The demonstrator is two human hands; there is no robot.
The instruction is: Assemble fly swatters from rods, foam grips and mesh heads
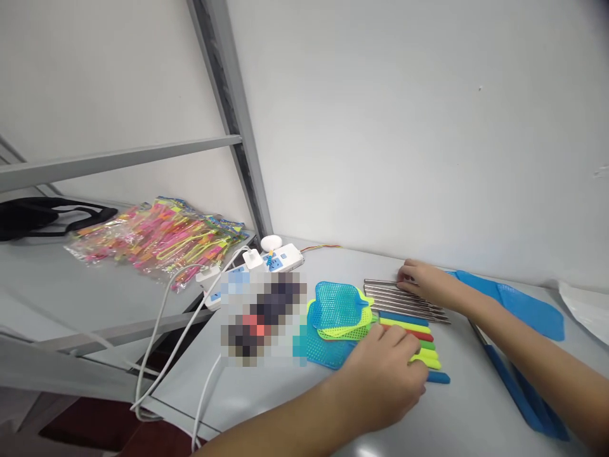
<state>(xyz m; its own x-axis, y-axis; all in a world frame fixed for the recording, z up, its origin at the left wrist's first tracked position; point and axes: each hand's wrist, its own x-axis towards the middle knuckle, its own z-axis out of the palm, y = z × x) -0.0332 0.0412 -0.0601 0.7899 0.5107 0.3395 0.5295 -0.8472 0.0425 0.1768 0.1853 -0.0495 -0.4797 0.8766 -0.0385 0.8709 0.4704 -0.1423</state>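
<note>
My right hand (425, 282) is at the back of a row of thin silver metal rods (387, 297), its curled fingertips on the rearmost ones. My left hand (387, 374) lies over a row of coloured plastic handles (416, 327) in blue, yellow, red and green. Its fingers are curled together, and whatever is under them is hidden. Left of that hand, blue and yellow-green mesh fly swatter heads (337, 306) are piled in overlapping layers.
Blue swatter parts (533, 308) lie beneath and beyond my right forearm. A white power strip (285, 257) with cables stands at the back left, beside a blurred-out object (266, 317). Colourful bagged items (176, 235) cover a side shelf. A grey metal frame (238, 120) rises there.
</note>
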